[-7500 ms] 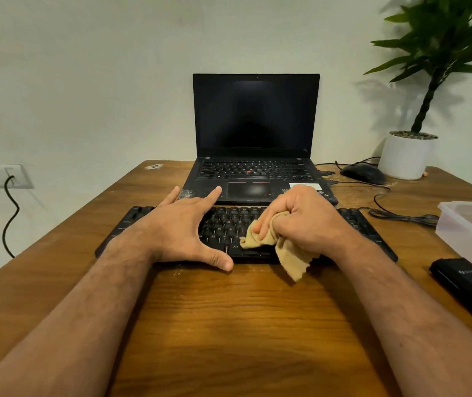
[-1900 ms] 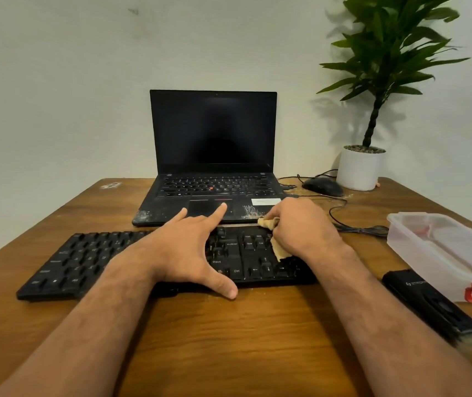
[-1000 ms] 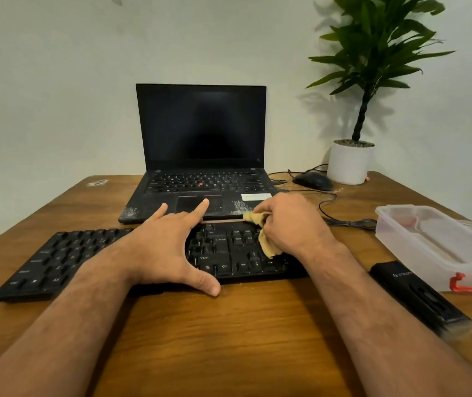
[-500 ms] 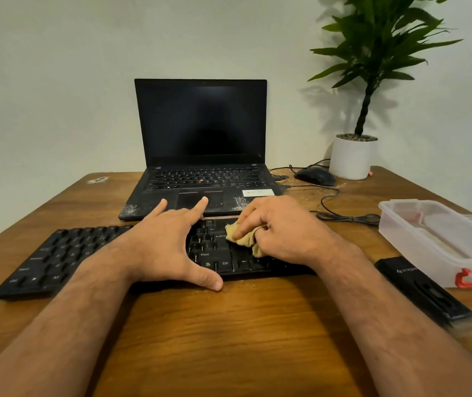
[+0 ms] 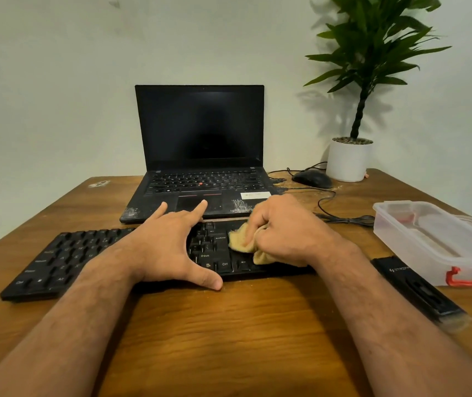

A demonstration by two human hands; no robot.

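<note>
A black keyboard lies across the wooden table in front of me. My left hand rests on its middle, fingers spread straight and thumb at the near edge. My right hand grips a crumpled tan cloth and presses it onto the keys at the keyboard's right part, beside the Enter key. The keyboard's right end is hidden under that hand.
An open black laptop with a dark screen stands just behind the keyboard. A black mouse with its cable and a potted plant sit at the back right. A clear plastic box and a black flat device lie at the right.
My right hand has slid the cloth back and forth over the right part of the keyboard. My left hand has stayed on the keyboard. The view has shifted slightly.
</note>
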